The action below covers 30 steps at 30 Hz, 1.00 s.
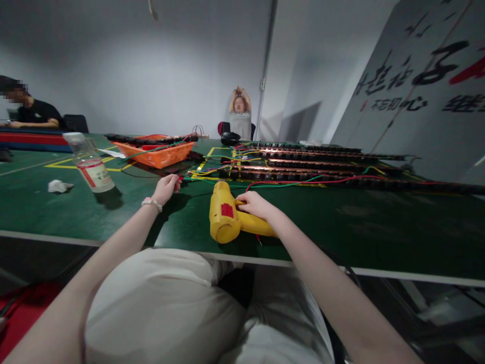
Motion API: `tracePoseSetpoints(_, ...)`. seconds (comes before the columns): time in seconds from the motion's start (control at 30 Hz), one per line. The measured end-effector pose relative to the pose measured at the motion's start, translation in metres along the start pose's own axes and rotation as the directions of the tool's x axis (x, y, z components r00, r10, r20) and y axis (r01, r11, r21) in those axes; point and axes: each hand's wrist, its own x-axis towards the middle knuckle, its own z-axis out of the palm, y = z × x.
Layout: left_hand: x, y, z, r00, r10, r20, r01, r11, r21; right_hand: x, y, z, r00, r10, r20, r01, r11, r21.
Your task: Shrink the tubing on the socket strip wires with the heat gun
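Observation:
My right hand point(258, 206) is wrapped over the handle of a yellow heat gun point(220, 215), whose nozzle points away from me toward the wires. My left hand point(167, 188) is closed in a pinch at the end of a wire bundle, with a small red piece at its fingertips. A green wire point(202, 179) runs right from there along long dark strips point(288, 174) with copper-coloured edges. A red wire point(341, 179) loops over the strips and comes down behind the heat gun.
An orange basket point(161, 155) holding dark strips and wires stands beyond my left hand. At left are a clear bottle point(94, 172) with a red-and-white label and crumpled white tissue point(59, 186). Two people sit across the green table point(379, 227), whose pale front edge runs before my lap.

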Motion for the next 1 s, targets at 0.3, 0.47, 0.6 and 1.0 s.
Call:
tracePoseSetpoints(0.3,-0.005,0.012,0.002,1.000,-0.011,-0.007,0.011,1.000,0.001,0.031,-0.024,0.019,0.998,-0.063,-0.021,0.063,0.998,-0.006)
tracePoseSetpoints(0.47,-0.004,0.012,0.002,1.000,-0.021,-0.001,0.021,1.000,0.017,0.041,-0.042,0.029,0.992,-0.124,-0.019,0.124,0.992,-0.014)
tracePoseSetpoints(0.6,-0.006,0.016,0.001,1.000,0.009,-0.015,-0.007,0.995,0.103,0.048,-0.057,0.035,0.986,-0.164,-0.018,0.164,0.987,-0.006)
tracePoseSetpoints(1.0,-0.010,0.028,0.003,1.000,0.008,-0.010,-0.007,0.991,0.136,0.051,-0.059,0.039,0.981,-0.186,-0.063,0.186,0.983,-0.002)
